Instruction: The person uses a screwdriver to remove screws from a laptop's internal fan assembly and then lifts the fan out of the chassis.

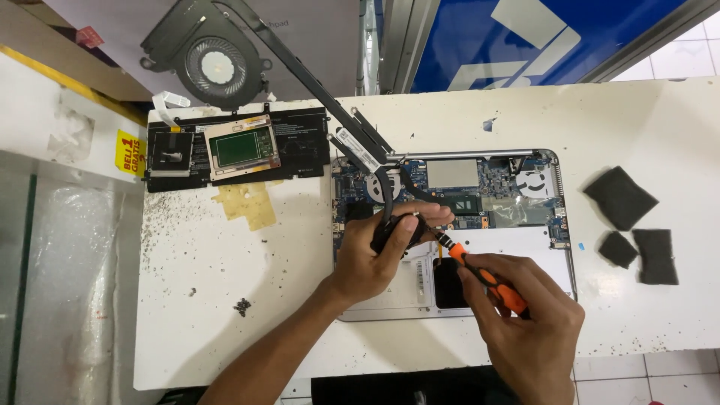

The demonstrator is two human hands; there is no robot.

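Screwdriver [487,279] gripped in right hand [525,322] fingers; left hand [375,251] fingers clasp black part [394,229].

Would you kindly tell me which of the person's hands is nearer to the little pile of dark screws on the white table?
The left hand. It is just right of the screws, over the opened laptop; the right hand, gripping an orange screwdriver, is farther right.

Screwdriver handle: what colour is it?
Orange with black, on the screwdriver in the right hand; head view.
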